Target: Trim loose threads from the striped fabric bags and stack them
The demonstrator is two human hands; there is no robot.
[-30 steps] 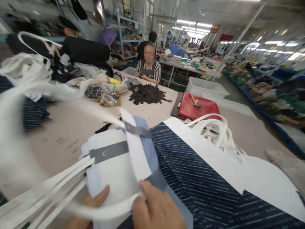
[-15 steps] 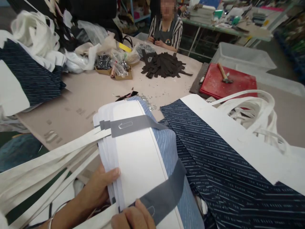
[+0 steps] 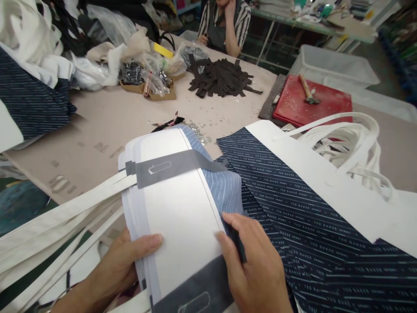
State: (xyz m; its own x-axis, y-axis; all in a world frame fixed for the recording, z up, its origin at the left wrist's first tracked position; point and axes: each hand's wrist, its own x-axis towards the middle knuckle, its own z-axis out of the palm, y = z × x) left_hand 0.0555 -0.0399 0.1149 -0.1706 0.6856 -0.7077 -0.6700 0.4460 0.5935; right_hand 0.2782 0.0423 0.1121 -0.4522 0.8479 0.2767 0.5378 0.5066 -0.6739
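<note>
A stack of fabric bag panels (image 3: 180, 202), with white upper bands and blue striped cloth (image 3: 223, 187), lies tilted in front of me. My left hand (image 3: 130, 256) grips its left edge, thumb on top and fingers hidden beneath. At the right edge my right hand (image 3: 256, 261) is closed around the near grey strap (image 3: 195, 287), its thumb and index fingertips by the seam between white band and blue cloth. A far grey strap (image 3: 169, 167), stitched with a narrow loop outline, crosses the band. White webbing handles (image 3: 65, 208) trail from the stack to the left.
Navy printed panels (image 3: 293, 208) with white handles (image 3: 345, 139) lie on the right. Farther back are a hammer (image 3: 308, 91) on a red board (image 3: 332, 104), dark strips (image 3: 221, 78) and boxes of small parts (image 3: 163, 93). A person (image 3: 224, 26) sits across the table.
My right hand has moved from the near strap's stitched left end to the panel's right edge. The stack has shifted slightly left. The person opposite has raised a hand to their face.
</note>
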